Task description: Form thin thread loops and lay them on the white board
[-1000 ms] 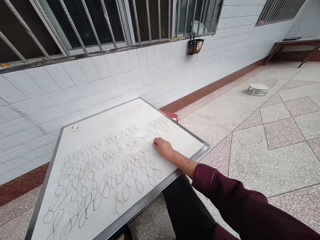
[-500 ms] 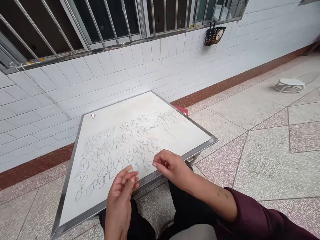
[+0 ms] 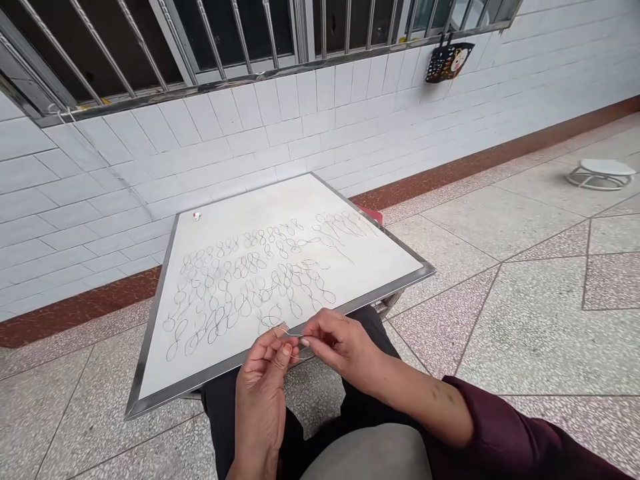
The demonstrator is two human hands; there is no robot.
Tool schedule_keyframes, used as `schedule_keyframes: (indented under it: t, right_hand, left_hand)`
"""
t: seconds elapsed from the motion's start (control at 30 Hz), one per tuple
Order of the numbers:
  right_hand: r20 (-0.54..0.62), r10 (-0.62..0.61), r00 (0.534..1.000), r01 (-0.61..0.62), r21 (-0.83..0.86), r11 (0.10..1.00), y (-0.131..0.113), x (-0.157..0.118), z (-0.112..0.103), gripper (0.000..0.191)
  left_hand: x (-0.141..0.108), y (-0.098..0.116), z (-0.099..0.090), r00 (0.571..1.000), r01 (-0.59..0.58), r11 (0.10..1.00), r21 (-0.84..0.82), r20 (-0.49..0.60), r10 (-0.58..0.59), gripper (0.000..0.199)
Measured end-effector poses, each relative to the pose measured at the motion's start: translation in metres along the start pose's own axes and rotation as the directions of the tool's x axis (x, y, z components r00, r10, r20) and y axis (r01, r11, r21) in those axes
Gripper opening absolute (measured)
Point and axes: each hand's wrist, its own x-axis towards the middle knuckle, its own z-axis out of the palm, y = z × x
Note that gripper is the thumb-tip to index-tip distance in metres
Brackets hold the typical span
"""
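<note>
Above the near edge of a white table, my two hands meet over a thin looped wire. My left hand pinches it between thumb and fingers, with a bandage-like wrap on one fingertip. The thumb and forefinger of my right hand close on the wire just to the right. Part of the loop shows below the fingers; the rest is hidden. Many thin wire loops, several shaped like figure eights, lie in rows on the tabletop beyond my hands.
A metal trim edges the table, which stands by a white tiled wall. A tiny red and white item lies at its far left corner. A patterned basket hangs from the window bars. A low white stool stands far right.
My hands have come together, my left hand moving right towards my right hand. A wire loop now shows between them. The whole view has shifted slightly.
</note>
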Motion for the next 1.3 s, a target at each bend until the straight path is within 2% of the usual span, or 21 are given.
schedule_keyframes:
  t: [0.1, 0.23, 0.37, 0.6, 0.73, 0.97, 1.3]
  right_hand:
    - [0.011, 0.066, 0.998, -0.067, 0.099, 0.993, -0.004, -0.004, 0.002, 0.007]
    - [0.033, 0.155, 0.987, -0.159, 0.213, 0.964, -0.006, -0.008, 0.005, 0.010]
    - [0.028, 0.153, 0.988, -0.156, 0.242, 0.958, -0.006, -0.010, 0.008, 0.009]
    - [0.048, 0.118, 0.992, -0.127, 0.252, 0.959, -0.005, -0.012, 0.015, 0.008]
    - [0.043, 0.110, 0.993, -0.117, 0.261, 0.958, -0.003, -0.011, 0.018, 0.008]
    - [0.047, 0.092, 0.995, -0.101, 0.249, 0.963, 0.003, -0.012, 0.020, 0.008]
    - [-0.011, 0.047, 0.999, -0.044, 0.178, 0.983, 0.002, -0.011, 0.018, 0.009]
  left_hand:
    - [-0.003, -0.001, 0.001, 0.998, -0.005, 1.000, -0.029, -0.070, 0.003, 0.041]
    - [-0.006, -0.005, 0.001, 0.996, 0.004, 0.997, -0.081, -0.086, -0.011, 0.041]
    - [-0.010, -0.007, 0.003, 0.996, -0.018, 0.992, -0.124, -0.094, 0.006, 0.039]
    - [-0.011, -0.004, 0.005, 0.984, -0.057, 0.992, -0.115, -0.172, 0.037, 0.039]
    - [-0.009, -0.005, 0.005, 0.975, -0.106, 0.993, -0.049, -0.201, 0.094, 0.040]
    - [-0.009, -0.007, 0.000, 0.975, -0.171, 0.982, 0.082, -0.130, 0.180, 0.041]
    - [-0.013, -0.004, 0.001, 0.955, -0.233, 0.939, 0.254, -0.122, 0.270, 0.045]
